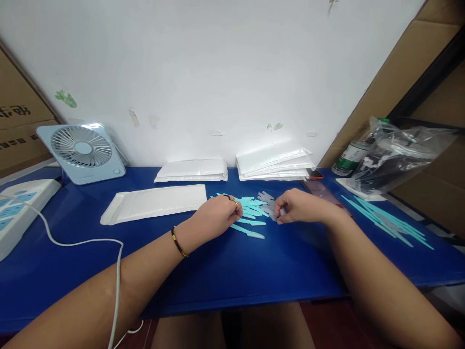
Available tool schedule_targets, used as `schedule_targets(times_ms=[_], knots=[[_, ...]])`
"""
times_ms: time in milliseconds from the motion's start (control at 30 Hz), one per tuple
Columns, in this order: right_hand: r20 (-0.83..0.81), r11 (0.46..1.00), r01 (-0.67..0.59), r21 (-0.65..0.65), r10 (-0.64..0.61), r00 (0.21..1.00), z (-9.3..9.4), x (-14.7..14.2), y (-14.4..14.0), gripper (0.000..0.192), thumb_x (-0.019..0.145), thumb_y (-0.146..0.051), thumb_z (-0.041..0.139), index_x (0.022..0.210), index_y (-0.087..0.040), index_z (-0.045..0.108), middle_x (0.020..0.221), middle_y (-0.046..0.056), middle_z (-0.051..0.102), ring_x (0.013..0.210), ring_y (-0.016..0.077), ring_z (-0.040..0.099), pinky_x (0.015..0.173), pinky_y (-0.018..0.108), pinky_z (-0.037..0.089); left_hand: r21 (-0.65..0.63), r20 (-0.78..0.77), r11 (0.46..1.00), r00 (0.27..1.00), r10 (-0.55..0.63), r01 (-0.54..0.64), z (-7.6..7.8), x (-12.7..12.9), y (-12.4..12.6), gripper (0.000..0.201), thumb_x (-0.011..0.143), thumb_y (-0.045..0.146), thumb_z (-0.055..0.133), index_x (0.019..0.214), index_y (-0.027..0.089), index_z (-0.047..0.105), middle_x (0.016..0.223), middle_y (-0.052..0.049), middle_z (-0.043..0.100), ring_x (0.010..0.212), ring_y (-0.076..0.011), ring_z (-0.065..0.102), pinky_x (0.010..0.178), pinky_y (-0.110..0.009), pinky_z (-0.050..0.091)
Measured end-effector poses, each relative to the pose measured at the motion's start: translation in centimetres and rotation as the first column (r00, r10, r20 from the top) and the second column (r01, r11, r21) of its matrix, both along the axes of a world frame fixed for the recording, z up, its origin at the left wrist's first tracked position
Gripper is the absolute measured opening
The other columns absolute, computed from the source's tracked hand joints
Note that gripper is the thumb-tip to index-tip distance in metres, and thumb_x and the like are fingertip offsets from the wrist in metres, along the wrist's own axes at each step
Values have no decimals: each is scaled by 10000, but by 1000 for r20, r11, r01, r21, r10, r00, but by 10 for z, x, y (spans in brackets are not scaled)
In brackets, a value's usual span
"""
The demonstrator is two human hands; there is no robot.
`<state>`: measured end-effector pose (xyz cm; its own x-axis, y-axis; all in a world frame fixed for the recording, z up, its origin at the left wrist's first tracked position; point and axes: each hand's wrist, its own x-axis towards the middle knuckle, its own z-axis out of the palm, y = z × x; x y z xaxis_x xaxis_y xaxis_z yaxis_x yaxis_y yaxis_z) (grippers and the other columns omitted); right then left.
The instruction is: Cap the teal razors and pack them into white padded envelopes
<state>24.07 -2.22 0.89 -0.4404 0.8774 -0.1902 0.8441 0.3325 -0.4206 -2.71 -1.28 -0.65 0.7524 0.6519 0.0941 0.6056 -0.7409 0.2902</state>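
Observation:
My left hand [221, 213] is closed, fingers curled together over the left end of a pile of slim teal sticks with wider, blade-like ends [252, 212], which resemble eyebrow razors. What it grips, if anything, is hidden by the fingers. Right of the pile, my right hand [290, 206] has thumb and fingers bent into a pinch beside small translucent grey pieces [267, 198]. Whatever lies between those fingertips is too small to name. A white padded mailer [156, 202] lies flat to the left of my left hand.
Against the wall sit two stacks of white mailers [192, 169] [272, 162]. A fan [83, 150] and power strip [22, 208] stand left, with a white cable [87, 241] crossing my left arm. More teal sticks [388, 220], a phone [321, 189] and a bottle [352, 155] are right.

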Motion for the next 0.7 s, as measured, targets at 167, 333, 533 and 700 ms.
schedule_targets(times_ms=[167,333,533,700], knots=[[26,998,-52,20,51,998,-5,-5,-2,81,623,-240,659,678,-221,714,646,-11,670,575,150,577,515,241,372,-26,-81,999,996,32,-35,-4,-1,7,140,800,252,544,829,218,677,853,-21,671,786,-173,593,632,-253,411],[33,997,-66,27,66,997,4,-8,-9,105,622,-256,667,708,-218,713,675,-3,673,590,152,579,508,237,368,-52,-72,998,997,35,-39,-4,-2,8,148,802,260,527,786,213,666,801,-17,673,735,-164,594,576,-248,386],[-18,998,-62,11,62,998,0,-12,-24,161,654,-312,687,773,-202,684,666,3,642,585,143,565,509,232,377,-29,-47,997,996,-75,74,-2,-8,-3,231,867,350,505,996,223,649,970,-43,644,902,-188,582,755,-277,446],[-73,991,-25,132,35,997,-8,-12,-38,116,709,-204,598,807,-202,661,766,20,664,647,144,582,557,239,403,118,-25,986,993,-113,115,-9,-17,-33,299,923,302,416,1167,227,573,1178,-72,555,1105,-222,492,929,-343,403]])
